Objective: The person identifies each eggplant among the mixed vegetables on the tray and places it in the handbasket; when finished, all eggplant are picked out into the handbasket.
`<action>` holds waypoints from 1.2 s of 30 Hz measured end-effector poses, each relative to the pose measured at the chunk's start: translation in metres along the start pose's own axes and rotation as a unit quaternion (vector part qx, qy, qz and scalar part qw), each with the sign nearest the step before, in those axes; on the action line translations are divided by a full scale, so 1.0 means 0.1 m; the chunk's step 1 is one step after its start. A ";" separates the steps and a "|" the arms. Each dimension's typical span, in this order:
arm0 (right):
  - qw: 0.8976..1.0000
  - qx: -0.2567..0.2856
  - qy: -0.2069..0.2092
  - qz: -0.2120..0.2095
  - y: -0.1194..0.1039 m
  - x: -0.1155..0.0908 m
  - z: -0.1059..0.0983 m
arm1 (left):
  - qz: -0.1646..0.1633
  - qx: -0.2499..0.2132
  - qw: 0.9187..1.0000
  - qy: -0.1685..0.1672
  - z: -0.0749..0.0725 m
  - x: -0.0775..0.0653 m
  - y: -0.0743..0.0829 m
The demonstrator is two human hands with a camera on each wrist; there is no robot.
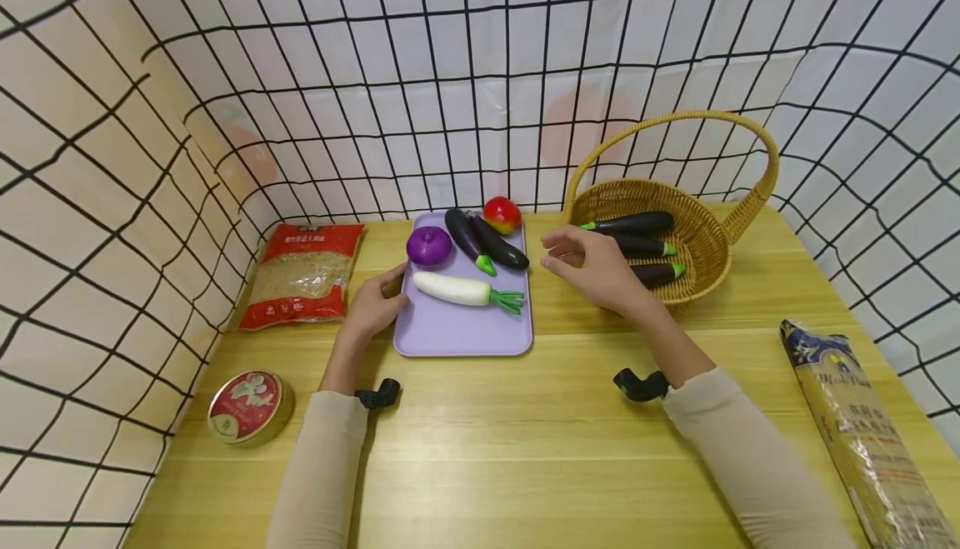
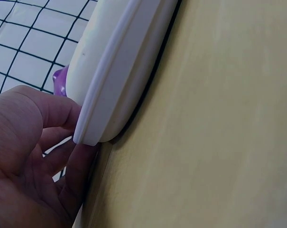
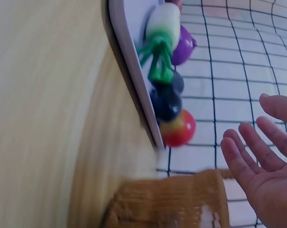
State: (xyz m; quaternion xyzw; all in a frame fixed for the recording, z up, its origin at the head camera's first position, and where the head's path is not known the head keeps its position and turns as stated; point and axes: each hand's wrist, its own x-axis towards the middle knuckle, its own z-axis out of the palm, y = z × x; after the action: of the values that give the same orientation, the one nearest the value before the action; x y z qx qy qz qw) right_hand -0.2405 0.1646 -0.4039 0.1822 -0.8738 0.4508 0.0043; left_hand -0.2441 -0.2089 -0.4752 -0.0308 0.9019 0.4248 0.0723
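A lilac tray point(image 1: 457, 337) lies on the table in the head view. On it are a white radish point(image 1: 452, 288) with green leaf stalks, a purple onion point(image 1: 429, 246), two eggplants point(image 1: 467, 237) and a red-yellow mango point(image 1: 502, 215). At the tray's left edge my left hand point(image 1: 372, 307) pinches the rim, thumb at the top and fingers lower down in the left wrist view. My right hand point(image 1: 592, 270) is between the tray and a wicker basket point(image 1: 701, 241), fingers loosely bent and nothing in them. Several more eggplants point(image 1: 637, 222) lie inside the basket, partly behind that hand.
A red-and-clear bag of pasta point(image 1: 300, 276) lies left of the tray, with a round red tin point(image 1: 251, 407) nearer the front. A long pack of noodles point(image 1: 862, 424) is at the right. Black wire grid point(image 1: 450, 57) walls in the table's back and sides.
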 end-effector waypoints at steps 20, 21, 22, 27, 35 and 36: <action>0.995 0.075 -0.053 0.045 -0.04 0.32 0.68 | 0.006 -0.004 1.000 0.001 0.00 0.01 -0.01; 0.995 0.072 -0.051 0.048 -0.04 0.33 0.71 | 0.006 -0.005 1.000 0.001 0.00 0.01 -0.02; 0.995 0.070 -0.050 0.050 -0.05 0.34 0.73 | 0.006 -0.005 1.000 0.000 0.00 0.02 -0.02; 0.996 0.058 -0.044 0.056 -0.05 0.39 0.84 | 0.002 -0.003 1.000 0.001 0.00 0.03 -0.03; 0.997 0.032 -0.049 0.058 -0.07 0.48 0.97 | 0.004 -0.002 1.000 -0.001 0.00 0.02 -0.03; 0.997 0.029 -0.050 0.057 -0.07 0.49 0.98 | 0.004 -0.002 1.000 0.000 0.00 0.02 -0.03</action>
State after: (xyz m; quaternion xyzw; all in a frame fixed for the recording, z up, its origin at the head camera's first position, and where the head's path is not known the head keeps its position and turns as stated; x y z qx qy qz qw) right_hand -0.2690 0.0681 -0.4484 0.1548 -0.8685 0.4657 -0.0700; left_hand -0.2463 -0.2109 -0.4772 -0.0271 0.9010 0.4272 0.0708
